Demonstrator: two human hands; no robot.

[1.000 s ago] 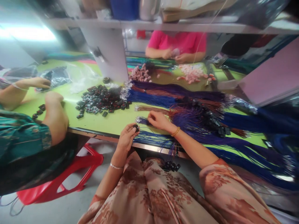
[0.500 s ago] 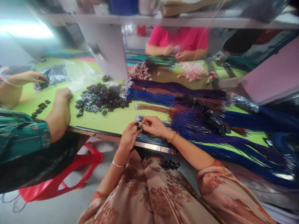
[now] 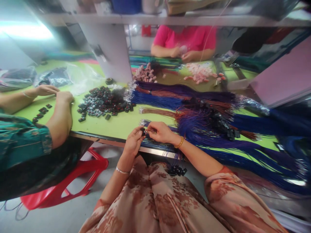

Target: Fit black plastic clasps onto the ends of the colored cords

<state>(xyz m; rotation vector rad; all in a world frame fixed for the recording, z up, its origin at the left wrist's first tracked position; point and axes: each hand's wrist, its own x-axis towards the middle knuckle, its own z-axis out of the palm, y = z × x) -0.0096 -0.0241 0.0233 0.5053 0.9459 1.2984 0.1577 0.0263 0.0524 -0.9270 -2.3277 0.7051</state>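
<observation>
Bag (image 3: 64, 84) holds dark contents (image 3: 54, 77); left hand (image 3: 133, 141) pinches black connector (image 3: 143, 131); right hand (image 3: 161, 132) narrowed, hold unclear

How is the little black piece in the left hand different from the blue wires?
The black piece is short and blocky; the blue wires are long and thin. The black piece is in the left hand; the blue wires lie bunched on the green table.

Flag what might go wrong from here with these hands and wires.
Dropping: the left hand holds the small black part near the front edge of the table, so a slip could send it to the floor.
Snagging: the wires beside the right hand lie in crossing strands, so pulling one might drag others.
</observation>
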